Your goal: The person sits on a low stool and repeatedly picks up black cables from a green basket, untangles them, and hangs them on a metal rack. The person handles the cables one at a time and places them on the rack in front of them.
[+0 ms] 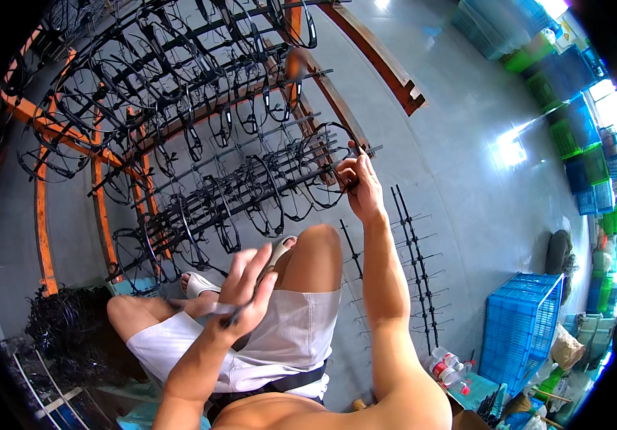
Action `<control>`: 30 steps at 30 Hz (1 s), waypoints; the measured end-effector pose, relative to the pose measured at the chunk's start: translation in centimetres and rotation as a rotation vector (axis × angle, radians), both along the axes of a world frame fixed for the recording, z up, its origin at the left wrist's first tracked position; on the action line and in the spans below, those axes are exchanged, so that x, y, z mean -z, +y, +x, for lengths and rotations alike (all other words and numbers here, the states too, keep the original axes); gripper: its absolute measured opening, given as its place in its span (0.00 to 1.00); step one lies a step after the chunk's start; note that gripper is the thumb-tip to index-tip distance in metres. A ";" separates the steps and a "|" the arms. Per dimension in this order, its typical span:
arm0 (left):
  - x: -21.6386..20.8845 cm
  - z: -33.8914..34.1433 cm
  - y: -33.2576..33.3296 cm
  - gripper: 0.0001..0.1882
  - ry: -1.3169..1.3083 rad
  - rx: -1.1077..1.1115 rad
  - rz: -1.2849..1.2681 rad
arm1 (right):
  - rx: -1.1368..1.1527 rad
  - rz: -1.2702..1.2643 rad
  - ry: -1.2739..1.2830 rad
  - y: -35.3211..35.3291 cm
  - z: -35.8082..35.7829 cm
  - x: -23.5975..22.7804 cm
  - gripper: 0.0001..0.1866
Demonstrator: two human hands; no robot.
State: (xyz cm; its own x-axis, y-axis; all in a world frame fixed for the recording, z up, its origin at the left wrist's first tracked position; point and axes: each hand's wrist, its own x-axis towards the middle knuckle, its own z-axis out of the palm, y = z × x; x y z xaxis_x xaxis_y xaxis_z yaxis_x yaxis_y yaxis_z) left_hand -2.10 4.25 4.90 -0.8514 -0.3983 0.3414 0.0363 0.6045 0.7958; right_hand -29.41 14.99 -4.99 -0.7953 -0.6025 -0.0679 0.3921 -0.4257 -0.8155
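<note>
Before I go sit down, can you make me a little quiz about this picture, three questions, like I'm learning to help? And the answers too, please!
1. Fill the gap: The big plastic basket on the person's right side is coloured ___.
2. Pick one: Which is stretched out beside the tip of a black bar, the left hand or the right hand?
3. True or false: The person's two hands are touching each other.

Key:
1. Blue.
2. The right hand.
3. False. They are well apart: one is out by the rack, and the other is in front of the white shorts.
</note>
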 end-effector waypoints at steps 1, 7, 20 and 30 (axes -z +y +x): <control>0.6 -0.9 -0.2 0.28 -0.064 -0.009 -0.098 | -0.019 -0.005 -0.010 0.1 -0.2 0.1 0.17; 3.2 -4.5 0.7 0.21 -0.313 -0.217 -0.184 | -0.023 -0.053 -0.029 0.3 0.4 -0.1 0.17; 4.4 -7.1 0.6 0.10 -0.232 -0.397 -0.046 | -0.011 -0.175 -0.043 3.8 2.3 2.5 0.22; 5.0 -6.8 0.1 0.11 -0.203 -0.348 -0.095 | 0.085 -0.139 -0.112 3.6 2.4 2.5 0.18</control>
State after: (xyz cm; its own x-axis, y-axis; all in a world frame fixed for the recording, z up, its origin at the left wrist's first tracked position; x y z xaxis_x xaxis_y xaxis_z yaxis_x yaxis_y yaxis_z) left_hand -8.88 4.38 -0.12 -0.7257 -0.6487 0.2293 -0.3353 0.6244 0.7055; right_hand -27.01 18.61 -7.48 -0.8361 -0.5428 -0.0794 0.4345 -0.5669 -0.6999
